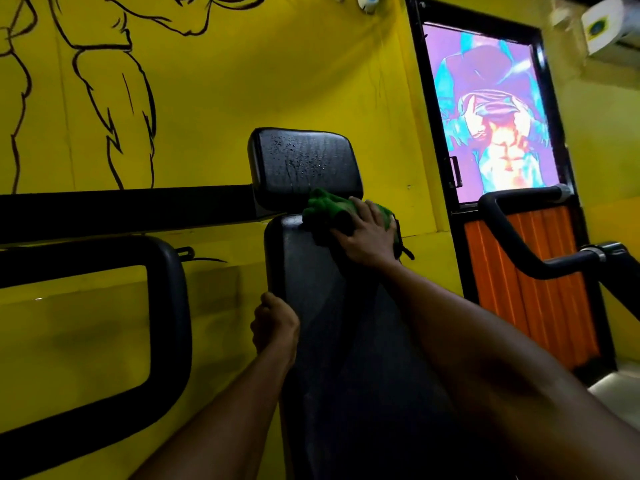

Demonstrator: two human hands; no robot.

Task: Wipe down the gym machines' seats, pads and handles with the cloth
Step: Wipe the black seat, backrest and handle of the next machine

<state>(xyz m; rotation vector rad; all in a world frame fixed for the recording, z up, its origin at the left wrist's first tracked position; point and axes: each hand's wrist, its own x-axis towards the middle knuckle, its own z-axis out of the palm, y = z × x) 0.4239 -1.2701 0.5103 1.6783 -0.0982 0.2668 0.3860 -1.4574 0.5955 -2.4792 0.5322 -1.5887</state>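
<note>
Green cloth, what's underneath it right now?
The top end of the long black back pad, just below the headrest pad. The right hand presses the cloth down, so the pad surface beneath is hidden.

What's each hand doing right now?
Left hand: grips the left edge of the back pad.
Right hand: open, fingers pressing the green cloth onto that pad.

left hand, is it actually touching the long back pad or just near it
Touching. The head view shows the left hand gripping the left edge of the long back pad, its fingers curled round that edge with no gap showing.
</note>
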